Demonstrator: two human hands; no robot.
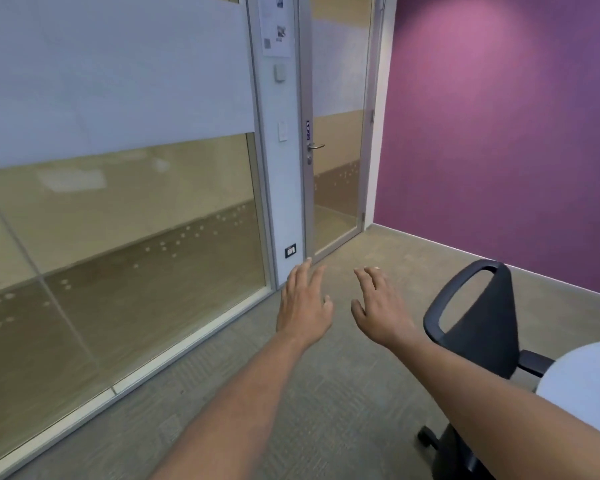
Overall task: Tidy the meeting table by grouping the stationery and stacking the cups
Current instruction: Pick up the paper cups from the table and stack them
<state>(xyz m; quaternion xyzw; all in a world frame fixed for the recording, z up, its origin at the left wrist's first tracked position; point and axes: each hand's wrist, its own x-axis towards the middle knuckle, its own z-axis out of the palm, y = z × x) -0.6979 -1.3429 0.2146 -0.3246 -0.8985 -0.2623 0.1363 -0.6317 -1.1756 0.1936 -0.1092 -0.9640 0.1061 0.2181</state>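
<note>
My left hand (303,304) and my right hand (378,306) are stretched out in front of me over the carpet, palms down, fingers straight and slightly spread. Both hold nothing. They float side by side, a small gap between them. No cups and no stationery show in this view. A rounded white edge (582,379) at the right border may be the meeting table, partly cut off by the frame.
A black office chair (478,327) stands just right of my right forearm. A glass partition (118,237) runs along the left, with a glass door (336,168) ahead. A purple wall (499,133) closes the right side. Grey carpet (326,393) lies underfoot.
</note>
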